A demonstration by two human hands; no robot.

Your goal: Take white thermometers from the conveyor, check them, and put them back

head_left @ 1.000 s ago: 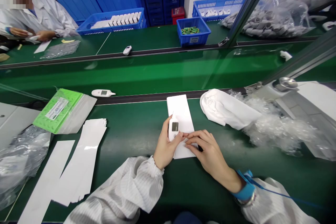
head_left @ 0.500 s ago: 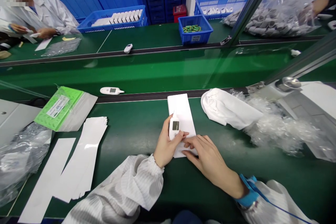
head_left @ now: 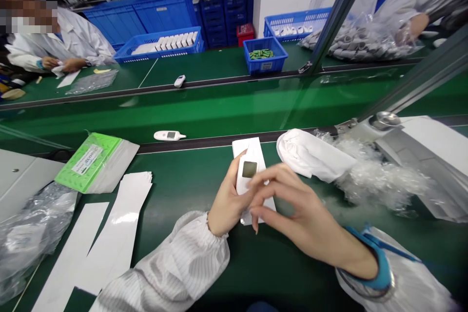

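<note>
A white ear thermometer (head_left: 249, 169) with a grey screen is in my left hand (head_left: 228, 200), whose fingers and thumb close round its body, tip pointing away from me. Beneath it lies a small stack of white paper (head_left: 269, 203) on the green bench. My right hand (head_left: 292, 209) is raised at the thermometer's lower right, thumb and fingertips curled together in a pinch. The fingertips are blurred, and I cannot make out what is between them. They overlap the lower part of the thermometer, which is partly hidden.
Another thermometer (head_left: 170, 135) lies on the bench's back ledge. At left are white paper strips (head_left: 122, 224) and a green-labelled packet (head_left: 89, 161). A white cloth (head_left: 310, 153) and crumpled clear plastic (head_left: 380, 170) lie right. Behind the ledge, co-workers sit near blue bins (head_left: 265, 56).
My right hand has risen from the paper stack toward the thermometer, its fingers curling into a pinch. The left hand keeps hold of the thermometer, which appears larger. The view has tilted up slightly.
</note>
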